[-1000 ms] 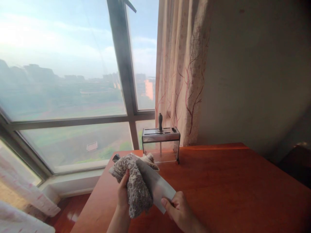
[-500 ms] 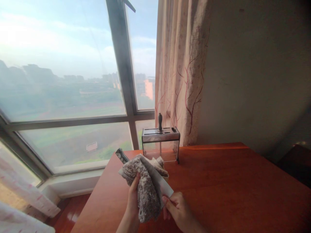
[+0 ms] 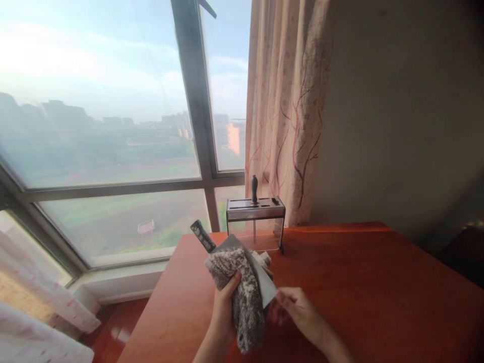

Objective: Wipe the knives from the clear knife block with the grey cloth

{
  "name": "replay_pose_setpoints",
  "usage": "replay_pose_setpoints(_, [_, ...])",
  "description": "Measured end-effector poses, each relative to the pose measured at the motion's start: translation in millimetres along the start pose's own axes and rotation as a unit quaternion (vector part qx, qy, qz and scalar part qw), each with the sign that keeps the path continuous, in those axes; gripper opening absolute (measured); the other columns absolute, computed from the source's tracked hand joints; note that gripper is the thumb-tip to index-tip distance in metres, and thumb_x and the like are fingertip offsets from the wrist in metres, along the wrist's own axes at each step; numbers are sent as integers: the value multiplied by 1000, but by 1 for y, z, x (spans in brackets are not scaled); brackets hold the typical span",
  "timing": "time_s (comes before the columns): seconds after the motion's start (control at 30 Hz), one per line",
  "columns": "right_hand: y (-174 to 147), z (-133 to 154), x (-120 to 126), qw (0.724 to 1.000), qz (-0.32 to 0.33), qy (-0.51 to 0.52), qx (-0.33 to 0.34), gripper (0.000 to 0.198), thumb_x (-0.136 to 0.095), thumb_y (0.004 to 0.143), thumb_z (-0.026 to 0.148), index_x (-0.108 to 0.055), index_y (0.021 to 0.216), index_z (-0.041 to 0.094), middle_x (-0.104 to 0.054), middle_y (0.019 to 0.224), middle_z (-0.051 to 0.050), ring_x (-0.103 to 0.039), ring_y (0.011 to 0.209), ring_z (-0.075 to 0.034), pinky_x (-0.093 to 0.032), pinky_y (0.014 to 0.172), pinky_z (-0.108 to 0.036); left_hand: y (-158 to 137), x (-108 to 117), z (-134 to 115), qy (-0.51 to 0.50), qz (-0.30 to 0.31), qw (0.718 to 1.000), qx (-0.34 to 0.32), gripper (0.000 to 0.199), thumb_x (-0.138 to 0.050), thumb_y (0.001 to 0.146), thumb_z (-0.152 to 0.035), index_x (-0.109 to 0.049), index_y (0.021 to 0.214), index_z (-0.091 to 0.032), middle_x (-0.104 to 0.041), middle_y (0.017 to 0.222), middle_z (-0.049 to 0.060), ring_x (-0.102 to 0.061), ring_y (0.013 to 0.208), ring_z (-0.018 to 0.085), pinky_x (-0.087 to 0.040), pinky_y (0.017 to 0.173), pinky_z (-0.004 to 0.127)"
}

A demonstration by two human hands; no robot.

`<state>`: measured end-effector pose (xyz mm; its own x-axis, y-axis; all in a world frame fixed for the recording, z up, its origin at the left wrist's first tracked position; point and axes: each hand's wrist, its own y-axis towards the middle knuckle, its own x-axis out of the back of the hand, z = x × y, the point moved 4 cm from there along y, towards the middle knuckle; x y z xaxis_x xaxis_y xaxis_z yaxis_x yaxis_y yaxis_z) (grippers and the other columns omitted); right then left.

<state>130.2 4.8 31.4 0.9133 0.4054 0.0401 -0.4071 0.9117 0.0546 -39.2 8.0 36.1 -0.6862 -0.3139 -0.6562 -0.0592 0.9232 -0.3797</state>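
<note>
My left hand grips a grey fuzzy cloth folded over the flat blade of a cleaver. The cleaver's dark patterned handle sticks out free toward the upper left. My right hand is at the blade's lower right corner, with its fingertips pinching that end. Both hands are held just above the near left part of the red-brown wooden table.
A clear knife block with a metal slotted top stands at the table's far edge, one dark handle upright in it. A patterned curtain hangs behind it. A large window fills the left.
The cloth in my left hand has slid down the blade toward my right hand, uncovering the handle. The cleaver has shifted slightly right and up.
</note>
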Motion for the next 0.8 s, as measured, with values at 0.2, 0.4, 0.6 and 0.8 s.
replay_pose_setpoints(0.2, [-3,65,41,982,-135,-116,57,40,-47,91,50,-66,97,16,-68,72,-5,-64,67,-18,-49,64,-29,-3,-4,1,29,9,999,-16,50,-80,61,-30,-62,106,-13,-76,83,10,-72,75,30,-57,69,37])
replay_pose_setpoints(0.4, [33,149,11,945,-115,-266,153,38,-51,91,39,-55,124,23,-71,91,-5,-66,76,-19,-50,68,-29,-8,-18,3,123,75,988,-62,52,-83,56,-30,-69,102,-11,-76,94,14,-70,89,34,-54,78,39])
replay_pose_setpoints(0.6, [73,172,-17,862,-135,-472,127,76,-60,83,44,-24,147,24,-69,107,-10,-66,88,-27,-48,76,-35,-10,-25,3,276,157,942,-106,47,-81,59,-32,-73,100,-10,-76,96,11,-67,95,35,-52,81,38])
replay_pose_setpoints(0.8, [82,173,-27,816,-129,-549,130,59,-49,89,37,-31,143,25,-73,88,-8,-69,84,-30,-46,71,-35,-10,-26,4,299,185,924,-149,49,-79,62,-37,-71,103,-11,-76,99,10,-66,97,35,-52,83,38])
